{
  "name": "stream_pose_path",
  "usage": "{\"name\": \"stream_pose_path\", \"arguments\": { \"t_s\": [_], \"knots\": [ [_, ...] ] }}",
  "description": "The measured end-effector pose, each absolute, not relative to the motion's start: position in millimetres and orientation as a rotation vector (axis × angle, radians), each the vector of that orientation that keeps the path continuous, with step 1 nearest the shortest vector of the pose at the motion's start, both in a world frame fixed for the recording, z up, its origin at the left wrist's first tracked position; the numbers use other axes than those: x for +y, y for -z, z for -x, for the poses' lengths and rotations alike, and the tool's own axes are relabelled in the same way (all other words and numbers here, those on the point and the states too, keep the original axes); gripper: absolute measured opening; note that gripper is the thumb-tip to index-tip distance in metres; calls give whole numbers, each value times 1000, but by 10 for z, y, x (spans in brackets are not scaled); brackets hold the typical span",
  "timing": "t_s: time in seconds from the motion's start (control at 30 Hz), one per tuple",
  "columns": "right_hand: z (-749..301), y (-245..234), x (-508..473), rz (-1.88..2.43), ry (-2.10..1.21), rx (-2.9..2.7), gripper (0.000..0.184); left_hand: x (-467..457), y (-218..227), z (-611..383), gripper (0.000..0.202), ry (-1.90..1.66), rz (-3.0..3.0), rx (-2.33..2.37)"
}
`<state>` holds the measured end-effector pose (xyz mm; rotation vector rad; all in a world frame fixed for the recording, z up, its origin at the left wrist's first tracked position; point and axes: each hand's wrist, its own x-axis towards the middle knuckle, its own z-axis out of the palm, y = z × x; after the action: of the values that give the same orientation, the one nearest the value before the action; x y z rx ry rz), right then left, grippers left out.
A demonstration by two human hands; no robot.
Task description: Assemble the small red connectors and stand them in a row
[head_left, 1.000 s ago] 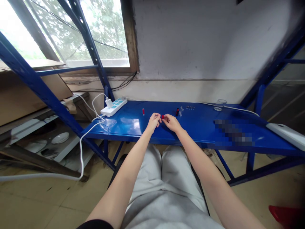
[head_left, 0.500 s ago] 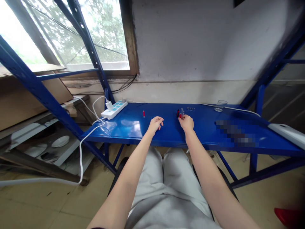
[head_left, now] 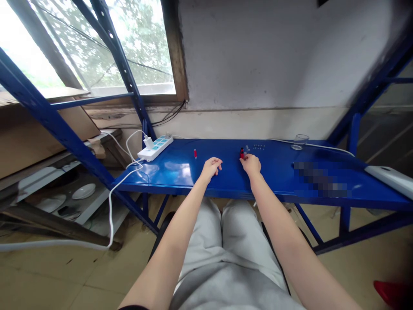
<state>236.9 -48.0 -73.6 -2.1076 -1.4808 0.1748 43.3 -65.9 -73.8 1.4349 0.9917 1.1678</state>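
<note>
My right hand (head_left: pixel 252 165) is at the middle of the blue tabletop, thumb and fingers pinched on a small red tube (head_left: pixel 241 156). Its fingers partly cover that tube. Just behind it is a dark-topped piece (head_left: pixel 241 150), with small clear pieces (head_left: pixel 247 148) beside it. My left hand (head_left: pixel 212 168) hovers near the front of the table, loosely curled with its fingers slightly apart and nothing visible in it. To its left, another small red tube (head_left: pixel 195 153) stands upright by itself. Several tiny pale pieces (head_left: pixel 259 147) form a row behind my right hand.
A white power strip (head_left: pixel 155 148) with a plugged-in cable sits at the left end of the blue table (head_left: pixel 226 185). A clear glass (head_left: pixel 300 142) is at the back right. A blurred dark object (head_left: pixel 319 178) and a white object (head_left: pixel 389 183) lie at the right.
My right hand has shifted slightly left with the red tube, close against the dark-topped piece. The left hand has hardly moved.
</note>
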Motion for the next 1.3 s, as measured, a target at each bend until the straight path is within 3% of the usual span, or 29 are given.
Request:
{"name": "stream_pose_path", "arguments": {
  "t_s": [1.3],
  "knots": [
    [-2445, 707, -505, 2233, -194, -1331, 24, -685, 731, -417, 9, -1286, -1411, 1101]
  ]
}}
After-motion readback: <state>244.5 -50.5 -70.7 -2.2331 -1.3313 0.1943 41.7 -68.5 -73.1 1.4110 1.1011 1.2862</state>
